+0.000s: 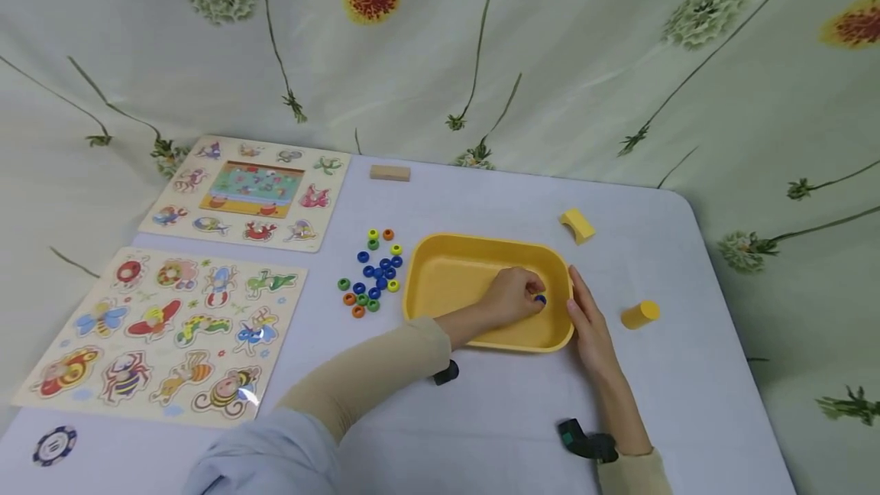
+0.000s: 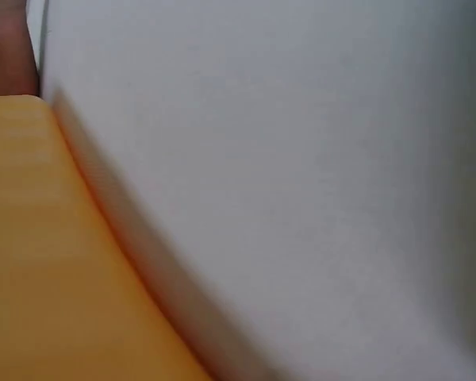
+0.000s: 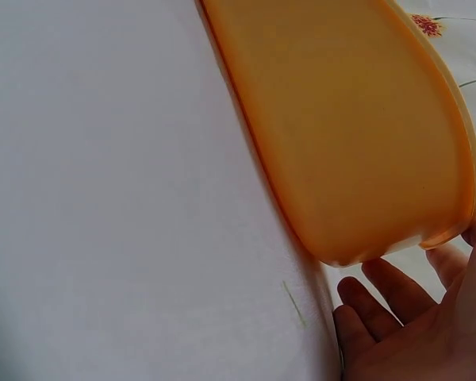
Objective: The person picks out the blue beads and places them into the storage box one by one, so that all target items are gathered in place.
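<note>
A yellow tray stands on the white-covered table, its outer wall filling the lower left of the left wrist view. My left hand reaches down inside its right half and pinches a blue bead between thumb and fingertip. At the tray's right end, my right hand rests its extended fingers against the outside wall. From the right wrist view, those fingers touch the tray's end just below the rim.
Blue, green, yellow and orange beads lie scattered left of the tray. Farther left are two picture puzzle boards and a poker chip. A wooden block, a yellow arch block and a yellow cylinder surround the tray.
</note>
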Motion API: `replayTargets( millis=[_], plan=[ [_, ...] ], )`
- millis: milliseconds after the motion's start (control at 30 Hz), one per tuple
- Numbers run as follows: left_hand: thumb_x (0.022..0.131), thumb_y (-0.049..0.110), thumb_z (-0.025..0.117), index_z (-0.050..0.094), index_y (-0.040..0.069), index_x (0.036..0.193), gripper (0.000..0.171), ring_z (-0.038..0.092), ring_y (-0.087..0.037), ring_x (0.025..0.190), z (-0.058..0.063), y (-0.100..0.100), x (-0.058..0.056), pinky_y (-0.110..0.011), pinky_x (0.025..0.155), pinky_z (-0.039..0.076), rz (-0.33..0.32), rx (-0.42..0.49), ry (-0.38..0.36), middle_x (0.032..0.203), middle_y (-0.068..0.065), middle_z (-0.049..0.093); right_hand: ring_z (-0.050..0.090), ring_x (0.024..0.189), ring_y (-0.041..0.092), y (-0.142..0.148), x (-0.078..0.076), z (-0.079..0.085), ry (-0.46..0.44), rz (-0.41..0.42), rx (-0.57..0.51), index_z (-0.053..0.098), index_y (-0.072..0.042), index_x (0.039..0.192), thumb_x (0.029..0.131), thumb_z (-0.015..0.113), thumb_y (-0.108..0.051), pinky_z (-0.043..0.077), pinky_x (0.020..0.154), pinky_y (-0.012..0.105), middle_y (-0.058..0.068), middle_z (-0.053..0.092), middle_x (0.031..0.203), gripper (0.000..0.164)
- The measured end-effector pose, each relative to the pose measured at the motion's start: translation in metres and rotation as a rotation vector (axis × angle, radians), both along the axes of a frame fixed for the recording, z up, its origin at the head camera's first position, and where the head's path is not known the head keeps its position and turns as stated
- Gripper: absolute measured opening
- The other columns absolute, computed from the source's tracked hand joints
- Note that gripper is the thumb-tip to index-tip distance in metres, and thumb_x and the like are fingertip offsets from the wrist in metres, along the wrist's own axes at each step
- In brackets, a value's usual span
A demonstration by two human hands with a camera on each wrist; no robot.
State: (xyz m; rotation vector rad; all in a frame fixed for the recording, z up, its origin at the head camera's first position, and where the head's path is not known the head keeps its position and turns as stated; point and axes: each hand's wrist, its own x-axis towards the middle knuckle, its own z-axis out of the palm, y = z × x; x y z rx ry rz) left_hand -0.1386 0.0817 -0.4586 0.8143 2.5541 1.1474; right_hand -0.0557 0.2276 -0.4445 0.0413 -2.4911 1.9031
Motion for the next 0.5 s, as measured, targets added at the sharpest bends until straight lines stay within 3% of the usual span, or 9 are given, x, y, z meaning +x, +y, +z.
replayTargets(
  millis=[133, 267, 367, 500],
  plan=[
    [0.075, 0.026, 0.068, 0.066, 0.012, 0.100, 0.029, 0.050, -0.002, 0.071, 0.017, -0.010, 0.008, -0.013, 0.065, 0.040, 0.015, -0.017, 0.073, 0.093, 0.003, 0.060, 0.014, 0.135, 0.020, -0.001, -0.002, -0.002, -0.032, 0.000, 0.017, 0.020, -0.016, 0.142, 0.097, 0.031, -0.016, 0.020, 0.097, 0.005, 0.001, 0.018, 0.148, 0.046],
    [0.076, 0.030, 0.067, 0.064, 0.017, 0.103, 0.030, 0.052, -0.003, 0.076, 0.048, -0.040, 0.028, -0.014, 0.064, 0.043, 0.062, 0.060, 0.180, 0.101, 0.004, 0.057, 0.015, 0.135, 0.019, 0.001, -0.002, -0.008, -0.052, -0.002, 0.046, 0.019, -0.022, 0.142, 0.097, 0.033, -0.020, 0.020, 0.106, 0.021, -0.002, 0.017, 0.148, 0.047],
    [0.077, 0.026, 0.067, 0.065, 0.014, 0.102, 0.028, 0.054, -0.006, 0.085, 0.060, -0.079, 0.039, -0.021, 0.071, 0.048, 0.163, 0.207, 0.278, 0.103, 0.004, 0.058, 0.015, 0.135, 0.015, 0.005, -0.003, -0.015, -0.057, -0.014, 0.051, 0.020, -0.029, 0.141, 0.096, 0.034, -0.023, 0.019, 0.107, 0.020, -0.007, 0.018, 0.147, 0.047],
    [0.076, 0.014, 0.068, 0.064, 0.008, 0.101, 0.026, 0.053, -0.014, 0.096, 0.052, -0.142, 0.037, -0.032, 0.083, 0.046, 0.374, 0.435, 0.318, 0.103, -0.001, 0.059, 0.016, 0.134, 0.010, 0.011, -0.006, -0.023, -0.052, -0.022, 0.050, 0.022, -0.035, 0.139, 0.096, 0.036, -0.028, 0.018, 0.099, 0.006, -0.012, 0.019, 0.146, 0.046]
  ],
)
